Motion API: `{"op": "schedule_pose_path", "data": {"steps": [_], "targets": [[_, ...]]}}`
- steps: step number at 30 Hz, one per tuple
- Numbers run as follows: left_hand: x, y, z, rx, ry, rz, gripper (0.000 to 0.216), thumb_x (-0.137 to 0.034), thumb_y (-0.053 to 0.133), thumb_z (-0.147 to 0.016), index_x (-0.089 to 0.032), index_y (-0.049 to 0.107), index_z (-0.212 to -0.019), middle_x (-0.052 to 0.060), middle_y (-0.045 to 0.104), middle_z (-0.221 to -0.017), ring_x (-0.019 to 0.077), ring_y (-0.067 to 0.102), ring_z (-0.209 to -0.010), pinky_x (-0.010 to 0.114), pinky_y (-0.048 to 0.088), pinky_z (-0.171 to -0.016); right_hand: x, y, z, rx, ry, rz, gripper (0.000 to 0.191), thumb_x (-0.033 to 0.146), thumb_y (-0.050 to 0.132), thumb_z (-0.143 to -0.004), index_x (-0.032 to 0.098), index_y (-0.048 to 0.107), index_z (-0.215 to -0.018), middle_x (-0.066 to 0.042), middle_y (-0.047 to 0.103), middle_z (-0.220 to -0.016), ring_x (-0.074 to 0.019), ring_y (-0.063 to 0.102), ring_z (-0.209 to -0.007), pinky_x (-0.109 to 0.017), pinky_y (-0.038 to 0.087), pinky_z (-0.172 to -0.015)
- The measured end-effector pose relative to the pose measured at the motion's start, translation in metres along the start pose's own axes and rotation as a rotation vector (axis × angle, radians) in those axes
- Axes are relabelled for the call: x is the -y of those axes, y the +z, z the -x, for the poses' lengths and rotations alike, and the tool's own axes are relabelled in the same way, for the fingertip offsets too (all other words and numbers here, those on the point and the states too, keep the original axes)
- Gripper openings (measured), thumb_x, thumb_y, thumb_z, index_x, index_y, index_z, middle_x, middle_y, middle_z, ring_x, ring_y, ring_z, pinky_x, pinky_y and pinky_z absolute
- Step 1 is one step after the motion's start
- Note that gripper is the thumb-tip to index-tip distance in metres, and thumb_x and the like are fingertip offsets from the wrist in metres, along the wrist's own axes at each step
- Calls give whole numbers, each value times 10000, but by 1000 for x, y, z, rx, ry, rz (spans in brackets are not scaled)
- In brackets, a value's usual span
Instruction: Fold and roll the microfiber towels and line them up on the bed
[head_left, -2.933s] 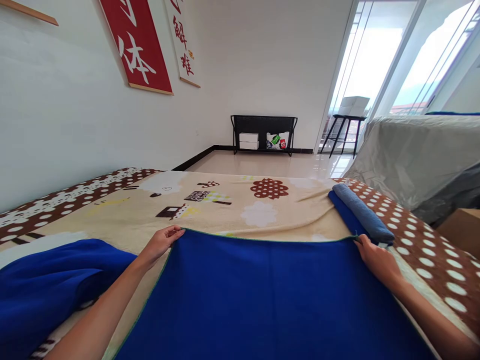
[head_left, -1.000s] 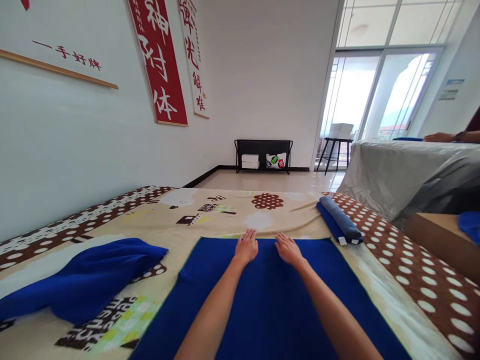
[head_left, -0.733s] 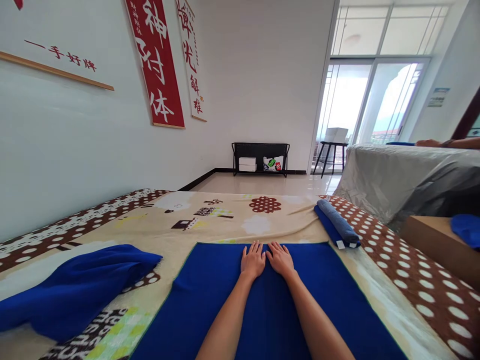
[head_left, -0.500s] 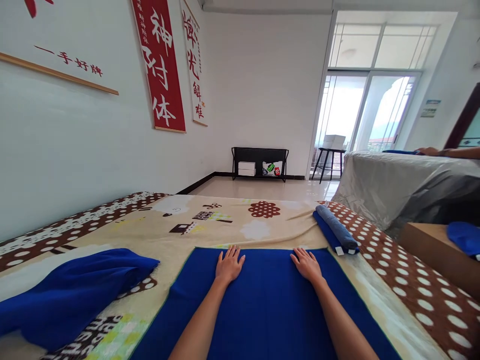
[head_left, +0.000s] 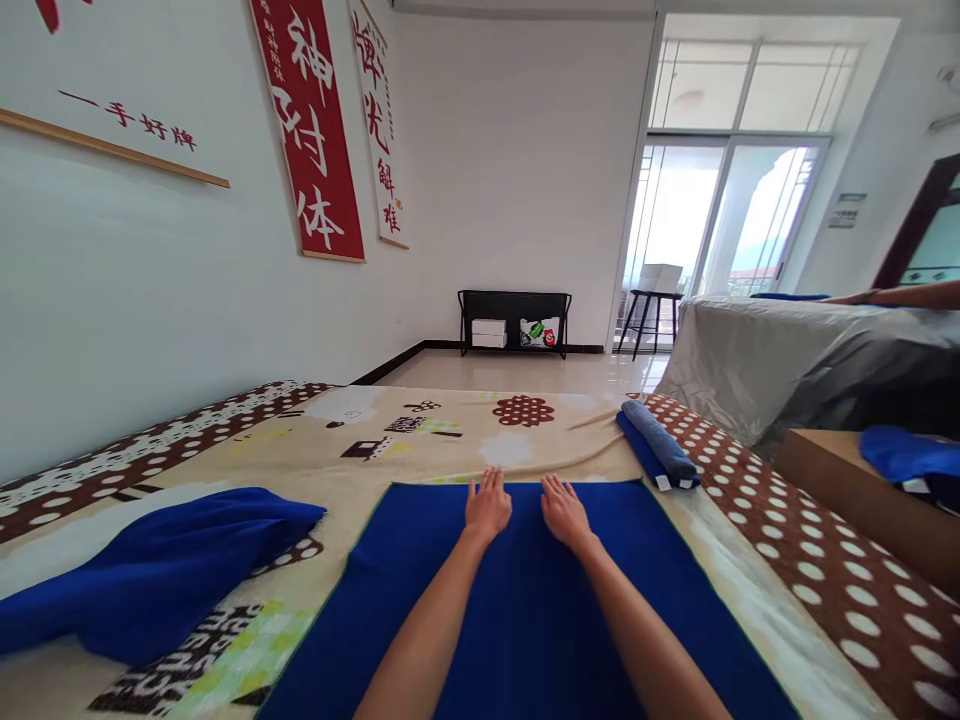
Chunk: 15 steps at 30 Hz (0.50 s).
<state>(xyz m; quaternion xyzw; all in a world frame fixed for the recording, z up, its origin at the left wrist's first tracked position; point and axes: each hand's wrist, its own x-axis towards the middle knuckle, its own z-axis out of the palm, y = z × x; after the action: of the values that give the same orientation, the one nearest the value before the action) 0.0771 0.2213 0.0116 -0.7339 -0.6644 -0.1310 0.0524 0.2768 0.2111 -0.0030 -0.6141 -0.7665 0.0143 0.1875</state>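
A blue towel [head_left: 525, 620] with a green-stitched edge lies spread out in front of me on a patterned blanket [head_left: 442, 455]. My left hand [head_left: 489, 508] rests flat on it near the far edge, fingers stretched forward. Beside it, a short gap away, my right hand [head_left: 566, 512] lies on the same cloth with its fingers extended. Neither hand grips anything. To the left is a crumpled blue cloth [head_left: 165, 570]. Two rolled towels, one grey-blue [head_left: 660, 440] and one blue [head_left: 639, 445], lie side by side at the right with white tags showing.
A cardboard box [head_left: 817, 480] with blue cloth [head_left: 911, 455] on top stands at the right. Behind it is a plastic-covered table [head_left: 750, 340], where another person's arm [head_left: 907, 296] reaches in. A black rack [head_left: 514, 305] and a stool [head_left: 652, 300] stand farther back.
Both my hands have slid inward along the towel's far edge and are now closer together. The view has shifted slightly. The other person's arm at the right has moved a little.
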Motion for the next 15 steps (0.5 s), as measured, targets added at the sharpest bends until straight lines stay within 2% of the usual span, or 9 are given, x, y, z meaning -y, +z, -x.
{"op": "schedule_pose_path", "data": {"steps": [2, 3, 5, 7, 10, 12, 15], "targets": [[-33, 15, 6, 29, 85, 31, 405, -370, 576, -942, -215, 536, -1314, 109, 497, -1411, 268, 529, -1228, 521, 444, -1032, 31, 17, 0, 27, -84, -42, 443, 387, 563, -951, 217, 510, -1356, -101, 468, -1444, -264, 485, -1285, -532, 387, -1081], [-39, 20, 11, 42, 108, 42, 411, -375, 576, -942, -215, 533, -1318, 109, 494, -1415, 271, 526, -1234, 525, 439, -1037, 36, 21, 2, 34, -103, -58, 444, 389, 561, -952, 218, 509, -1359, -101, 467, -1446, -264, 483, -1289, -534, 383, -1084], [-28, 23, 21, 61, 117, 50, 459, -405, 568, -942, -222, 504, -1358, 112, 453, -1464, 289, 482, -1291, 557, 382, -1083, 24, 21, 8, 39, -98, -75, 462, 407, 552, -955, 216, 501, -1372, -102, 453, -1465, -271, 459, -1319, -549, 350, -1107], [8, 17, 31, 83, 83, 42, 504, -439, 497, -969, -231, 445, -1425, 116, 389, -1532, 298, 399, -1378, 573, 290, -1138, -13, 10, 17, 37, -47, -71, 490, 432, 533, -960, 207, 483, -1393, -107, 433, -1491, -278, 420, -1361, -563, 299, -1134], [83, -3, 47, 126, 4, 13, 525, -451, 328, -1008, -263, 361, -1497, 88, 312, -1592, 249, 274, -1468, 517, 196, -1186, -89, -18, 40, 45, 61, -40, 493, 424, 436, -997, 191, 455, -1431, -113, 415, -1519, -255, 356, -1421, -522, 247, -1175], [133, -17, 62, 148, -42, -11, 551, -472, 333, -990, -296, 331, -1512, 44, 277, -1606, 228, 236, -1486, 492, 172, -1194, -132, -35, 59, 59, 112, -16, 497, 406, 365, -1008, 189, 448, -1447, -100, 415, -1525, -223, 332, -1441, -461, 244, -1192], [183, -34, 85, 152, -128, -56, 565, -451, 343, -975, -285, 327, -1515, 46, 250, -1610, 237, 233, -1487, 522, 161, -1187, -166, -52, 80, 67, 144, 10, 521, 388, 322, -998, 172, 451, -1454, -86, 418, -1523, -202, 332, -1442, -417, 250, -1198]]}}
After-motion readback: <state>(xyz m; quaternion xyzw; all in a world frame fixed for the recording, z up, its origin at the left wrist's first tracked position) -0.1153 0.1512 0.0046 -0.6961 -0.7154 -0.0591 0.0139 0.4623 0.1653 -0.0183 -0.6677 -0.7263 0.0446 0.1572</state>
